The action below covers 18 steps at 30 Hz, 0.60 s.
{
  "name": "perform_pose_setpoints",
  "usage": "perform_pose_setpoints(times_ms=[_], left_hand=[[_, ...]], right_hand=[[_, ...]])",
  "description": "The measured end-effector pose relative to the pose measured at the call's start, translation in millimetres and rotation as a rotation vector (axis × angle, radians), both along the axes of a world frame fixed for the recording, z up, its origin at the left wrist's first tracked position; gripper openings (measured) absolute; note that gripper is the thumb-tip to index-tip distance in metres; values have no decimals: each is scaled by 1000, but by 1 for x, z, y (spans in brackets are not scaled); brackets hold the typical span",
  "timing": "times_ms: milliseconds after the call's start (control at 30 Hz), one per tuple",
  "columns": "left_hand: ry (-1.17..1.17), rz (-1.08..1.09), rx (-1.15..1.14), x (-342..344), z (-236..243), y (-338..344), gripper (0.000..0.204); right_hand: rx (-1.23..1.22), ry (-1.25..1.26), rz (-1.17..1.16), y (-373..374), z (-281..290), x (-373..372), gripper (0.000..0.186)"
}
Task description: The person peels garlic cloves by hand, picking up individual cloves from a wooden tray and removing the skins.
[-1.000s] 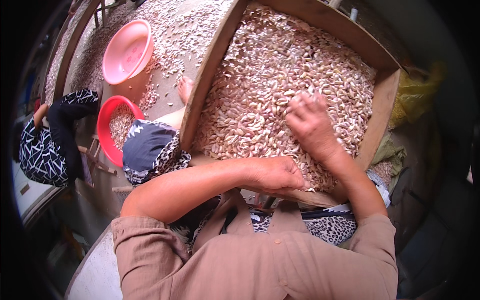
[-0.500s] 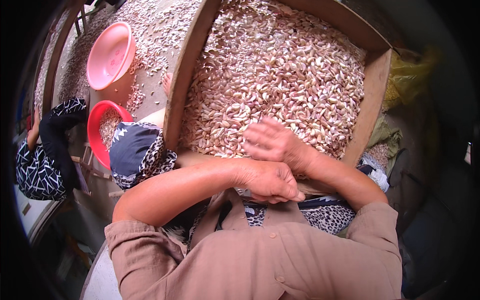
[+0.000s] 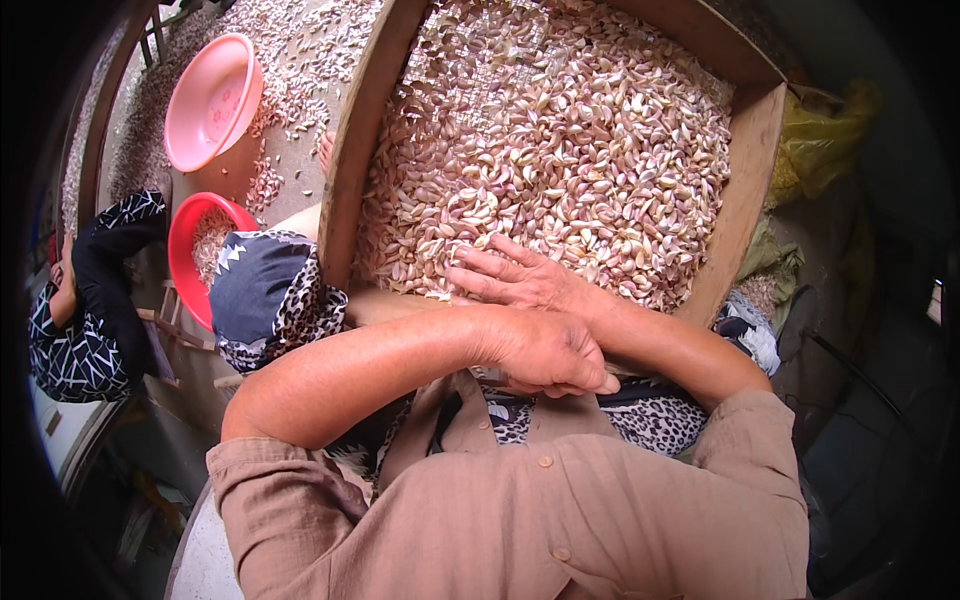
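In front of me a shallow wooden frame tray (image 3: 345, 165) holds a thick layer of loose garlic cloves (image 3: 570, 140), white to purplish, with some mesh bottom showing at the far left. My right hand (image 3: 515, 278) reaches in over the near edge, fingers spread on the cloves close to the near left part. I see no clove gripped in it. Across my right forearm lies my left wrist; my left hand (image 3: 560, 355) is closed in a fist outside the near edge, above my lap. Whatever its fingers hold, if anything, is hidden.
Left of the tray, a pink basin (image 3: 210, 105) and a red basin (image 3: 185, 255) with cloves stand on the floor, amid scattered cloves. Another person (image 3: 90, 300) in dark patterned clothes sits at far left. A yellow bag (image 3: 825, 150) lies beyond the tray's right side.
My right hand has moved left and slightly nearer over the cloves, its fingers spreading on them. My left fist has shifted slightly to the right. The view has shifted a little.
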<state>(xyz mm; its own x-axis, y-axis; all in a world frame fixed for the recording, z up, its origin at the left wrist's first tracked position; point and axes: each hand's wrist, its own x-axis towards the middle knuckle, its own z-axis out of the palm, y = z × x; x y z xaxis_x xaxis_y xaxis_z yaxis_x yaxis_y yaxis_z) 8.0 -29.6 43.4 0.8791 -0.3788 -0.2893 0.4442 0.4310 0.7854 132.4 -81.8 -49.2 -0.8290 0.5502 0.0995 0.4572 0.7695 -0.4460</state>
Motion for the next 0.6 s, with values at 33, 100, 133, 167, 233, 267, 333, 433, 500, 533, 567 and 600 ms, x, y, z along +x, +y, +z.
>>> perform_pose_setpoints(times_ms=[33,100,133,167,233,267,333,433,500,533,567,600], left_hand=[[-12,28,-15,0,2,2,57],[18,4,-40,0,2,4,56],[34,-8,-52,-1,2,5,56],[68,-2,-87,-2,0,5,56],[138,8,-158,-4,0,6,55],[152,17,-160,-5,-2,7,55],[173,23,-162,-3,-5,9,54],[134,95,-46,-3,-14,9,53],[136,147,14,-7,-6,15,52],[142,146,-10,-8,-6,16,52],[142,141,-34,-8,-4,17,51],[142,137,-57,-8,-3,17,51]], right_hand=[[2,12,4,2,-1,-2,62],[-30,92,34,14,1,-11,59],[-13,103,50,20,2,-19,58],[3,114,68,28,2,-28,56],[107,199,48,40,-5,-51,46],[195,199,16,45,-13,-64,43],[375,190,-58,55,-25,-81,38],[447,170,-236,67,-27,-80,26],[453,91,-331,79,-20,-68,25],[463,52,-376,86,-15,-57,24],[480,-59,-407,93,-5,-41,20],[418,-80,-486,97,-1,-28,16]])
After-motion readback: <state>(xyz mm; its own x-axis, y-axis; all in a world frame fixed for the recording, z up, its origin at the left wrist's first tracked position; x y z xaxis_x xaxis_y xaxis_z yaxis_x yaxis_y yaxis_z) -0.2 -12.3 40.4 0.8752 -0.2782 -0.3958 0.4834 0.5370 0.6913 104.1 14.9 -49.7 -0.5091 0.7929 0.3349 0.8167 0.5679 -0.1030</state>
